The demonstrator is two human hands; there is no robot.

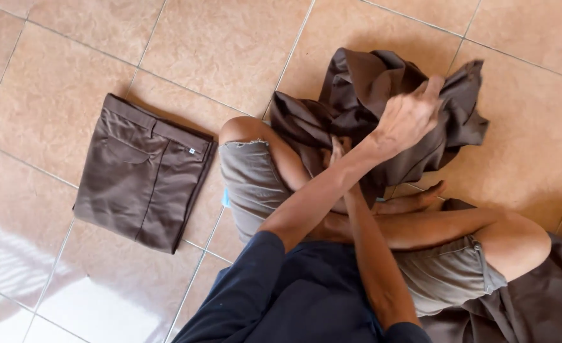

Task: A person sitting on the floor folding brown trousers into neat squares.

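Our left hand (408, 117) closes on a fold of the crumpled brown garment (357, 95), which lies bunched over our crossed legs and the tile floor (230, 44). Our right hand (339, 147) goes under the cloth; we cannot tell if it grips. In our judgement it is best to find a seam or edge first and pull it flat, not the middle. The cloth looks thin and soft, with many creases. Well apart, the folded trousers (144, 174) form a neat rectangle.
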